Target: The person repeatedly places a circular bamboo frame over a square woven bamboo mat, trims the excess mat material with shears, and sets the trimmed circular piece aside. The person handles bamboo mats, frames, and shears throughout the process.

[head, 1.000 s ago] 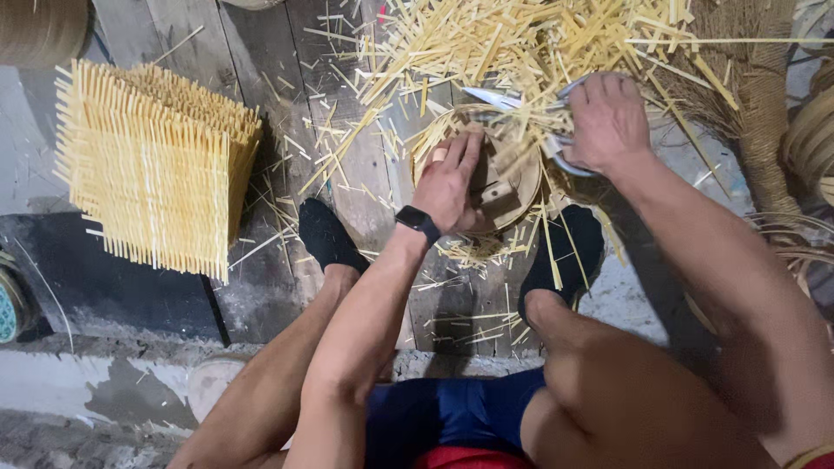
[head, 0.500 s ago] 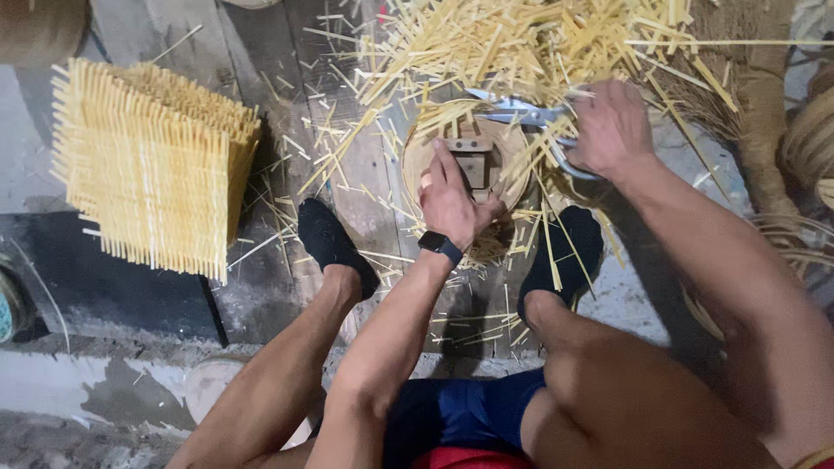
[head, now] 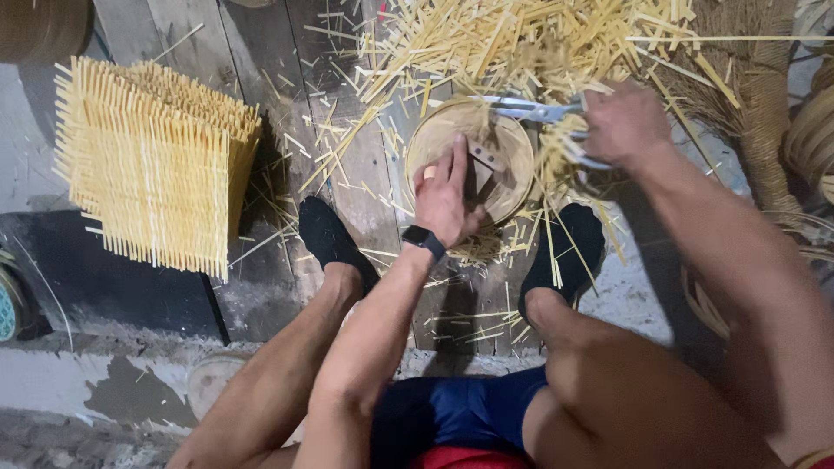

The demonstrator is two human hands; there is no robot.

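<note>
Left hand (head: 447, 195) flat on the round woven disc (head: 434, 139), fingers spread and pressing, not gripping; seems to pin it steady on the floor (head: 261, 52) for trimming. Black watch (head: 424, 241) on that wrist. Right hand (head: 625, 122) clenched round the scissors (head: 530, 109), handles hidden in the fist, blades pointing left over the disc's top edge, apparently to snip strip ends sticking out past the rim. Small wooden block (head: 488, 161) sits at the disc centre, just beside the left fingers, likely a form or weight. Disc lies between the feet, in front of the person, who sits low with knees apart; black socks (head: 326, 239) either side. Loose cut strips (head: 521, 43) heaped beyond and around the disc, probably offcuts. Well left, a stack of square woven mats (head: 152, 165), ends untrimmed, set apart from the mess. Right edge: coiled basketry (head: 812, 139), partly out of view. Floor is dark planks with concrete nearer the person
</note>
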